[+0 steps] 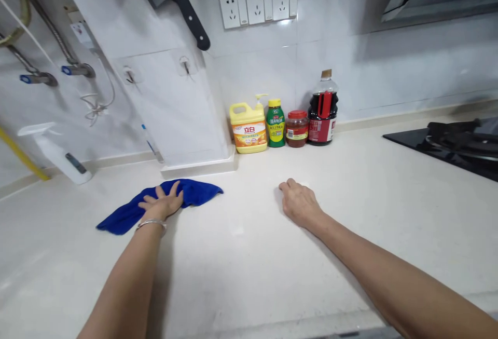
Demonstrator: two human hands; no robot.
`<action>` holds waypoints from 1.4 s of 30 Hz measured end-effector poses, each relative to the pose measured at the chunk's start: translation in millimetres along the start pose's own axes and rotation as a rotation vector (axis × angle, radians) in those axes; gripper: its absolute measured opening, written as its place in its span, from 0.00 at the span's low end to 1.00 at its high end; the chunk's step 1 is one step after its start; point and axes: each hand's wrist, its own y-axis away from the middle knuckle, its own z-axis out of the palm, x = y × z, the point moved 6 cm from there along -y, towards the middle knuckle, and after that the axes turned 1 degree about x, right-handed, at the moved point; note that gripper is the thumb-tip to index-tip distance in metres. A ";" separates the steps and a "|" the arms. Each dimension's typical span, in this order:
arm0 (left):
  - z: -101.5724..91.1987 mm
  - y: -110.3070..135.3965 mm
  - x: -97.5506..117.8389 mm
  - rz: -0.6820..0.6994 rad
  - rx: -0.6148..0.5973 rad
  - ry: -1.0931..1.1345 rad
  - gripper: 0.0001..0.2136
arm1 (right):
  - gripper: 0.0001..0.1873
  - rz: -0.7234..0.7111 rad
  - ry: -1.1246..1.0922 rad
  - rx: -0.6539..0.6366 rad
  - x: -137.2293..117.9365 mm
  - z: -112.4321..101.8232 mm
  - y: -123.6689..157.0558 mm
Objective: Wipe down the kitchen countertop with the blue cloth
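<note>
A dark blue cloth (198, 192) lies bunched in a long strip on the pale countertop (229, 256), in front of the tiled pillar. My left hand (165, 204), with a bracelet at the wrist, presses on its middle with fingers spread. To the right, my right hand (299, 201) rests on the counter with its fingers curled in; nothing shows in it. Beyond that hand, against the wall, stand a yellow dish soap jug (249, 134), a green bottle with a yellow cap (276, 126), a red-lidded jar (296, 130) and a large dark sauce bottle (322, 113).
A white spray bottle (60, 154) stands at the left by the wall. The pillar's base (198, 169) juts onto the counter behind the cloth. A gas stove (459, 141) sits at the right. A cleaver (190, 17) hangs above, near wall sockets (256, 5).
</note>
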 end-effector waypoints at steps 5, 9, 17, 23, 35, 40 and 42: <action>3.0 13.1 82.0 0.083 -0.050 0.027 0.34 | 0.17 -0.012 -0.009 0.012 0.3 -1.9 -2.0; 1.2 39.3 109.1 0.170 -0.060 0.023 0.34 | 0.18 -0.033 -0.024 0.018 0.7 -2.9 -3.8; -1.6 120.9 134.9 0.346 -0.072 -0.004 0.33 | 0.17 -0.044 -0.093 0.035 2.5 -4.1 -4.9; -2.4 186.5 152.4 0.471 -0.076 0.009 0.32 | 0.20 0.011 -0.259 0.026 17.1 -3.0 -9.1; -16.5 280.0 129.5 0.647 -0.047 0.088 0.25 | 0.19 -0.033 -0.432 0.085 34.0 -8.5 -3.1; -20.7 291.2 99.3 0.676 -0.058 0.126 0.23 | 0.19 -0.050 -0.434 0.096 37.2 -5.2 -5.5; -20.5 291.6 80.3 0.689 -0.065 0.147 0.23 | 0.18 -0.048 -0.434 0.096 37.8 -2.5 -8.3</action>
